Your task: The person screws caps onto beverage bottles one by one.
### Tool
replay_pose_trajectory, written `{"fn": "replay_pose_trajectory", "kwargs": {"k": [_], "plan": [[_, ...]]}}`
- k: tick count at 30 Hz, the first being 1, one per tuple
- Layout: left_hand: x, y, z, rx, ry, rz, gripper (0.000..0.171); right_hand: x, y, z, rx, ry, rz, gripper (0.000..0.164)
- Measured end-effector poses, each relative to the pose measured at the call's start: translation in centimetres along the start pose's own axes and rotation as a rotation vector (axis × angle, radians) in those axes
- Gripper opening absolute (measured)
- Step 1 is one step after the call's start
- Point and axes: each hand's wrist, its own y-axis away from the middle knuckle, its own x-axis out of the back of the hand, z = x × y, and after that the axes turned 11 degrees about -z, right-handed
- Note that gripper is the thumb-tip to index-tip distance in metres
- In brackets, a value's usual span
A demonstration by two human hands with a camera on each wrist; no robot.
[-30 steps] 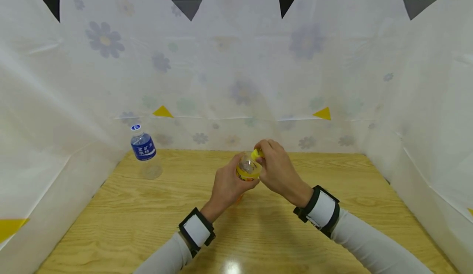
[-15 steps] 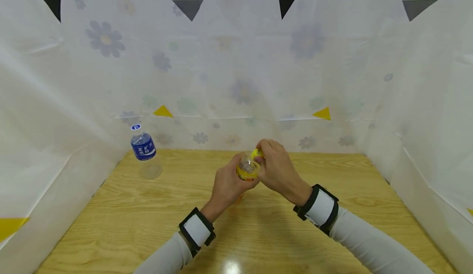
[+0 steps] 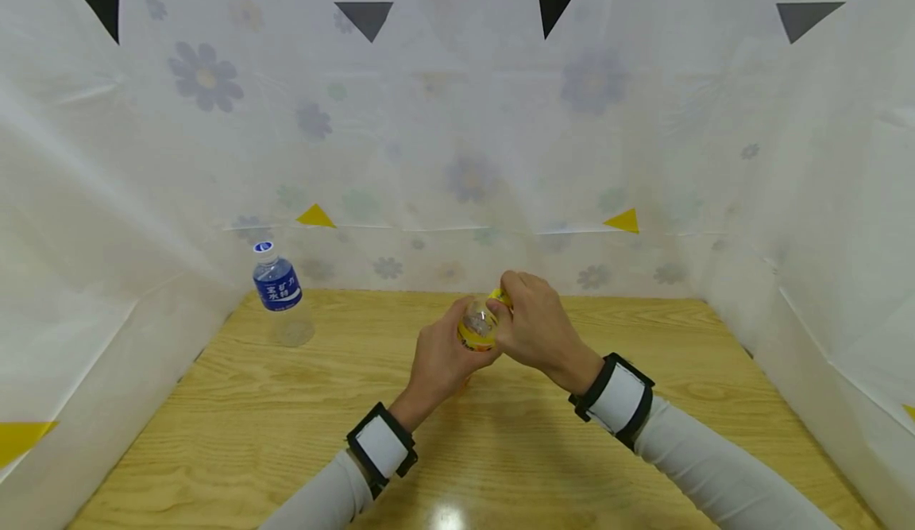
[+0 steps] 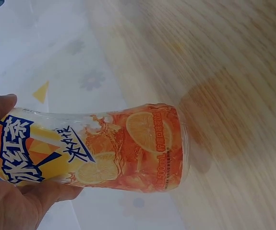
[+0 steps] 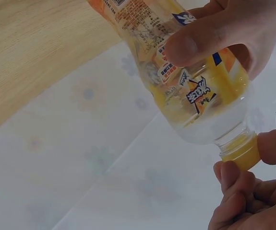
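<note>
My left hand (image 3: 443, 351) grips a clear plastic iced tea bottle (image 4: 138, 153) around its upper label, as the left wrist view shows. Orange and yellow wrap covers the bottle, with lemon slices printed low on it. Its base hangs close over the wooden table, where an orange reflection shows. On the bottle's neck sits a yellow cap (image 5: 243, 152), and the thumb and fingers of my right hand (image 3: 539, 327) pinch it from both sides. In the head view the cap is mostly covered by the right thumb and fingers.
Another clear bottle (image 3: 279, 285) with a blue label and a white-and-blue cap stands upright at the back left of the wooden table (image 3: 272, 442). Flower-patterned white sheeting (image 3: 457, 117) encloses the back and both sides.
My right hand has turned slightly at the cap, and its thumb now covers more of it. The left hand and the bottle have hardly moved.
</note>
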Motion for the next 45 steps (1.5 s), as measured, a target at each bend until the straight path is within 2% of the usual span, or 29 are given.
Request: {"fn": "replay_pose_trajectory", "kwargs": {"k": [11,16,20,26,36,45], "plan": [[0.0,0.2,0.1,0.023,-0.008,0.0,0.068,-0.4,-0.1,0.5,0.067,0.091,0.078,0.033],[0.0,0.2,0.3,0.031,-0.006,-0.007,0.069,-0.7,-0.1,0.7,0.054,0.162,0.135,0.038],[0.0,0.3,0.3,0.036,-0.01,-0.007,0.07,-0.8,-0.1,1.0,0.041,0.177,0.157,0.043],[-0.1,0.3,0.2,0.036,-0.019,-0.005,0.072,-0.8,-0.2,1.1,0.026,0.168,0.164,0.048],[-0.2,0.4,0.3,0.027,-0.011,-0.014,0.07,-0.6,-0.6,1.2,-0.057,0.178,0.141,0.056],[-0.2,0.4,0.4,0.02,-0.012,-0.011,0.071,-0.7,-0.5,1.2,-0.072,0.162,0.138,0.057]]}}
